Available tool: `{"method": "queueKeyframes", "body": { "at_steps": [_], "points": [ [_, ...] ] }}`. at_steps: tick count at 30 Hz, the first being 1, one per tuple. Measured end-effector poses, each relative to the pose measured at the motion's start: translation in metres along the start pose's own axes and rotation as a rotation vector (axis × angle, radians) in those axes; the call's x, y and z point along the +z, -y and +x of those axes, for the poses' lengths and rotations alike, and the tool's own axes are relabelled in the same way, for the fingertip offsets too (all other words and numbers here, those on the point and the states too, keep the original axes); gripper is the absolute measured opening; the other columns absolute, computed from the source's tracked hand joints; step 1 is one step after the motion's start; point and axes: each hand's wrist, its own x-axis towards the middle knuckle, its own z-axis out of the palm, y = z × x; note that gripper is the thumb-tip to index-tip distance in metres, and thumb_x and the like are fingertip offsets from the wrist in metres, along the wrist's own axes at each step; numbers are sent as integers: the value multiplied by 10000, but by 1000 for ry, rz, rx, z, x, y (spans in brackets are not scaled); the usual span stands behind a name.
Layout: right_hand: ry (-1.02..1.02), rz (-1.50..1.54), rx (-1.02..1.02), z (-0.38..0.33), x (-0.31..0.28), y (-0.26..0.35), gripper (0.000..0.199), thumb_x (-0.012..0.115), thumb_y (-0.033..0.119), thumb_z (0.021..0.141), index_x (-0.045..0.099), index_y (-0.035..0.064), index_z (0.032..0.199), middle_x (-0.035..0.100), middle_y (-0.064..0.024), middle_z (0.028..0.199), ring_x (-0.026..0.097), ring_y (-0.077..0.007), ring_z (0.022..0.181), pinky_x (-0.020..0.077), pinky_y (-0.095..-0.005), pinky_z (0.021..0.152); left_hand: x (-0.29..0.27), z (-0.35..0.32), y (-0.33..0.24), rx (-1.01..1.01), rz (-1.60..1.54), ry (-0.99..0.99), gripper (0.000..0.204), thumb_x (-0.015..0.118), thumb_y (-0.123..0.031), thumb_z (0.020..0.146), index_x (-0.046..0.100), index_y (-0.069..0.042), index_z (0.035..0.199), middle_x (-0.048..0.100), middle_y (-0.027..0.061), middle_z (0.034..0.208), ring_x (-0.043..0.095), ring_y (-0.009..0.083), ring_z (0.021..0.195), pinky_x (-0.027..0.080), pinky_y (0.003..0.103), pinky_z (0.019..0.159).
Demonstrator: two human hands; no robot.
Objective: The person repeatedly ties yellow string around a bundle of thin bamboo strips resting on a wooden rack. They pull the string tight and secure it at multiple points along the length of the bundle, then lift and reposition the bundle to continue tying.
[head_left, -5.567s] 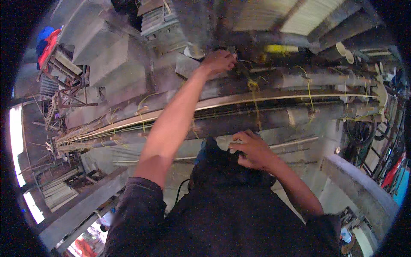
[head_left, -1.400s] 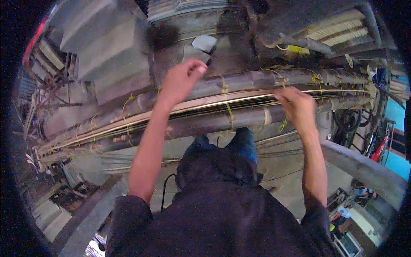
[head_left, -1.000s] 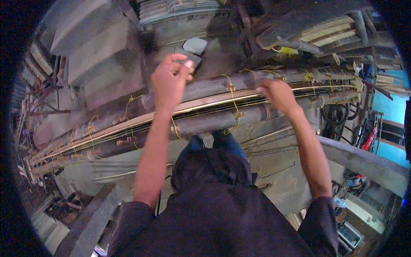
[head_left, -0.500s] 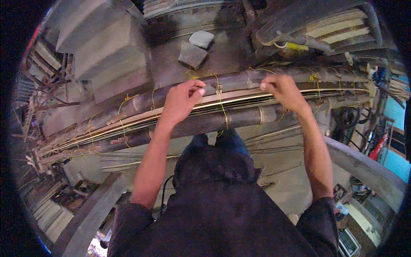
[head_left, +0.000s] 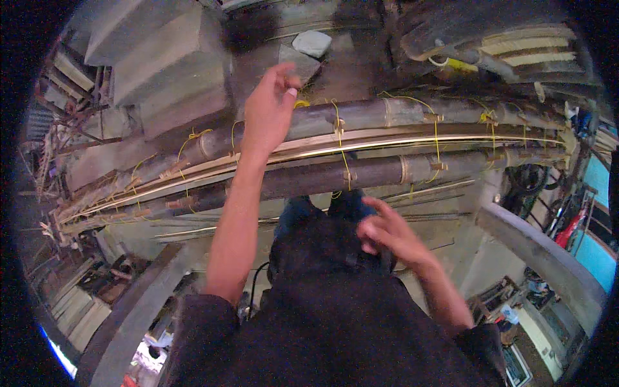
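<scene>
The dark far pole [head_left: 361,115] and near pole [head_left: 303,179] lay roughly parallel across the view, with thin strips [head_left: 387,140] running lengthwise between them. Yellow strings [head_left: 436,143] crossed both poles at intervals. The left hand [head_left: 269,111] was positioned above the far pole, fingers curled; whether it gripped anything could not be determined. The right hand [head_left: 392,236], partly open, was in front of the dark shirt [head_left: 329,316]. A pale block [head_left: 312,44] lay beyond the far pole.

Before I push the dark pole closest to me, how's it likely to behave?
The near pole probably won't roll freely: yellow cords appear to link it to the far pole, so pushing may tug both. Being long and thick, it should feel fairly stiff rather than floppy.
</scene>
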Motion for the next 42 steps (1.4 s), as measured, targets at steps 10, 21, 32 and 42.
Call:
{"method": "queueKeyframes", "body": {
  "at_steps": [10,21,32,42],
  "points": [
    [73,-1692,-1093,7,82,185,76,579,83,797,642,53,767,554,-114,795,557,-310,735,469,-372,626,30,-85,14,349,311,266,237,556,-184,855,620,-40,1032,642,197,913,610,377,853,487,443,770],
    [202,-466,-620,139,45,152,280,503,228,922,464,48,1133,533,-33,777,498,-164,600,410,-307,557,39,-81,0,191,586,243,247,566,-288,865,695,-77,841,646,156,756,618,330,696,473,437,670],
    [331,-1375,-637,92,32,-18,168,497,184,839,581,99,957,638,-128,697,646,-334,679,508,-452,585,47,-3,-50,-163,-91,430,275,506,-294,921,589,-46,835,586,8,745,538,122,670,428,282,617],
    [-483,-245,-342,58,-42,39,244,505,282,914,595,58,879,523,-17,599,488,-150,533,417,-286,512,29,69,42,-79,242,478,325,510,-337,890,646,-62,997,681,82,855,647,197,829,478,312,764]
  ]
}}
